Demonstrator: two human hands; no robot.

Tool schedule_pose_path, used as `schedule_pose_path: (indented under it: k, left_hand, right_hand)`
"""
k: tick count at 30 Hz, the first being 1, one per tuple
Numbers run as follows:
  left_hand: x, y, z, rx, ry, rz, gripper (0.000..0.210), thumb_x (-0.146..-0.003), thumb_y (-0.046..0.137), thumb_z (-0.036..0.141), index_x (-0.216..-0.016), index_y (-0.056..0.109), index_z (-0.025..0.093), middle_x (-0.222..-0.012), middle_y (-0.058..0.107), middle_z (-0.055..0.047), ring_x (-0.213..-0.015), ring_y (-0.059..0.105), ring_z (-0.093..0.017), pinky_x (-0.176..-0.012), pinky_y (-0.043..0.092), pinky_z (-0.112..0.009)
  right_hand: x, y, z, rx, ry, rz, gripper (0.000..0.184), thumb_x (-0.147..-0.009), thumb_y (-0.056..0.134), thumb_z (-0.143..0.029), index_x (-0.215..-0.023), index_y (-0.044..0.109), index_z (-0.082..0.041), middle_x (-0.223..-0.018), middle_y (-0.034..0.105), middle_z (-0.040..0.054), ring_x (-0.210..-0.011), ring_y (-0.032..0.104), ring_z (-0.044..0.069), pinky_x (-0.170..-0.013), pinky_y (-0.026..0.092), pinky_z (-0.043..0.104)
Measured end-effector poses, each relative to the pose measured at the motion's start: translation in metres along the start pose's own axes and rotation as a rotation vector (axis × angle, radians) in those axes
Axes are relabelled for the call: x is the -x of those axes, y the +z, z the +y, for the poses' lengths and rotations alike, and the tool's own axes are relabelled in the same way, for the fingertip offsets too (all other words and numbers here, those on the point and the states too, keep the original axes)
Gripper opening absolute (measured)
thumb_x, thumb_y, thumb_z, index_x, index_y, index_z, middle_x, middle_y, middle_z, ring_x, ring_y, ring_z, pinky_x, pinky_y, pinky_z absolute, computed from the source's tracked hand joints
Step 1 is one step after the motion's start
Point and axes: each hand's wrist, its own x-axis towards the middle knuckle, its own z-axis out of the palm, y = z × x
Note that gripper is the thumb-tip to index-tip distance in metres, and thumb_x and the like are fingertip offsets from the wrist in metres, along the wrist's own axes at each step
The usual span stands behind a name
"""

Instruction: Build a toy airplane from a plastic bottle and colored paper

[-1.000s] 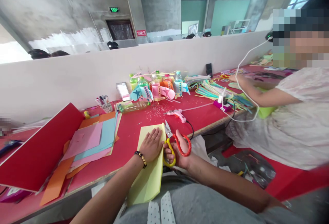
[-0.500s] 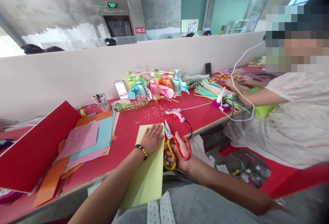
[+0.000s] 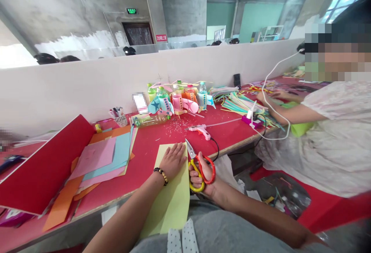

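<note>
The person's left hand (image 3: 173,162) is flat, palm down, fingers close together, on a long sheet of pale yellow paper (image 3: 174,202); it presses rather than grips. The right hand (image 3: 205,172), just beside and apart from it, is wrapped around the looped handles of metal-bladed scissors with one red loop and one yellow (image 3: 190,151). The blades look together or nearly so, their points aimed away from the body by the sheet's far right corner; from over here I can't tell whether they touch it.

The sheet's far end rests on a red-topped wooden table (image 3: 145,158), while the near part reaches past the edge over the lap. That overhang could sag or slide, I'd say, so even palm pressure on the supported part matters. The points sit near the left fingertips; I'd draw those in before any parting of the blades.

Beyond the scissors lies a pale pink plastic glue gun (image 3: 203,130), its black cord (image 3: 217,150) curving near the handles, where it might snag. To the left is a loose stack of pink, blue and orange paper (image 3: 116,152). Farther back stand plastic bottles dressed in coloured paper (image 3: 177,100).
</note>
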Motion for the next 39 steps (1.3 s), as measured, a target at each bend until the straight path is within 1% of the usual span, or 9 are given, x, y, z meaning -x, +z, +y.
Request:
schedule_pose_path:
  k: [4,7,11,14,16,18,23,30,39]
  left_hand:
    - [0.0,-0.001,0.0,0.016,-0.015,-0.02,0.056,-0.099,0.024,0.045,-0.15,0.027,0.022,-0.156,0.027,-0.004,-0.144,0.023,-0.024,-0.116,0.022,-0.048]
    - [-0.004,0.0,-0.002,0.023,-0.053,-0.018,0.056,-0.099,0.025,0.044,-0.15,0.028,0.023,-0.156,0.027,-0.005,-0.145,0.022,-0.025,-0.116,0.022,-0.049]
    - [-0.015,0.001,-0.013,0.039,-0.14,-0.036,0.057,-0.098,0.025,0.044,-0.15,0.027,0.022,-0.157,0.026,-0.005,-0.145,0.02,-0.026,-0.116,0.019,-0.051]
    - [-0.023,0.002,-0.027,0.046,-0.201,-0.037,0.058,-0.098,0.024,0.045,-0.15,0.028,0.021,-0.157,0.026,-0.007,-0.145,0.02,-0.027,-0.115,0.018,-0.052]
    - [-0.028,0.002,-0.037,0.053,-0.245,-0.04,0.059,-0.097,0.022,0.046,-0.15,0.027,0.021,-0.157,0.025,-0.007,-0.145,0.019,-0.028,-0.115,0.018,-0.052]
    - [-0.032,0.003,-0.047,0.061,-0.286,-0.045,0.06,-0.097,0.021,0.048,-0.15,0.027,0.02,-0.157,0.024,-0.007,-0.146,0.018,-0.028,-0.115,0.018,-0.052]
    - [-0.039,0.004,-0.062,0.08,-0.358,-0.055,0.062,-0.096,0.02,0.049,-0.15,0.026,0.019,-0.158,0.021,-0.007,-0.146,0.016,-0.028,-0.115,0.017,-0.051]
    - [-0.044,-0.004,-0.074,0.117,-0.374,-0.088,0.063,-0.093,0.029,0.05,-0.149,0.027,0.021,-0.158,0.022,-0.009,-0.145,0.018,-0.028,-0.113,0.021,-0.049]
    - [-0.06,-0.007,-0.11,0.157,-0.439,-0.036,0.072,-0.088,0.039,0.059,-0.147,0.032,0.019,-0.155,0.03,-0.013,-0.142,0.024,-0.033,-0.111,0.024,-0.047]
  right_hand:
    - [0.025,-0.005,-0.004,0.207,-0.117,0.003,0.06,-0.082,0.044,-0.074,-0.068,0.053,-0.017,-0.047,0.038,-0.0063,-0.033,0.027,0.005,-0.035,0.019,0.019]
    - [0.046,-0.021,-0.022,0.521,-0.273,0.11,0.056,-0.079,0.049,-0.074,-0.071,0.055,-0.018,-0.047,0.039,-0.007,-0.032,0.028,0.006,-0.035,0.018,0.021]
    - [0.073,-0.047,-0.068,1.2,-0.473,0.444,0.047,-0.072,0.06,-0.066,-0.067,0.054,-0.02,-0.045,0.039,-0.0063,-0.038,0.036,0.011,-0.041,0.023,0.024]
    - [0.089,-0.06,-0.105,1.839,-0.679,0.728,0.032,-0.075,0.065,-0.051,-0.07,0.058,-0.021,-0.061,0.06,0.0029,-0.059,0.056,0.02,-0.053,0.03,0.028]
    - [0.095,-0.066,-0.125,2.07,-0.605,0.964,0.027,-0.078,0.061,-0.048,-0.078,0.061,-0.021,-0.072,0.068,0.0073,-0.067,0.061,0.024,-0.055,0.03,0.029]
    - [0.099,-0.071,-0.14,2.176,-0.507,1.089,0.028,-0.081,0.057,-0.048,-0.085,0.064,-0.021,-0.081,0.071,0.0104,-0.073,0.065,0.026,-0.055,0.032,0.029]
    - [0.092,-0.083,-0.168,2.263,-0.451,1.059,0.034,-0.082,0.059,-0.046,-0.099,0.067,-0.018,-0.094,0.073,0.0126,-0.086,0.067,0.029,-0.063,0.04,0.03]
    - [0.059,-0.089,-0.197,2.3,-0.671,0.949,0.03,-0.078,0.068,-0.031,-0.104,0.07,-0.016,-0.098,0.071,0.0115,-0.088,0.067,0.027,-0.073,0.047,0.031]
    - [0.026,-0.087,-0.221,2.454,-0.833,0.878,0.024,-0.08,0.061,-0.016,-0.101,0.07,-0.012,-0.097,0.068,0.0138,-0.096,0.061,0.028,-0.088,0.046,0.036]
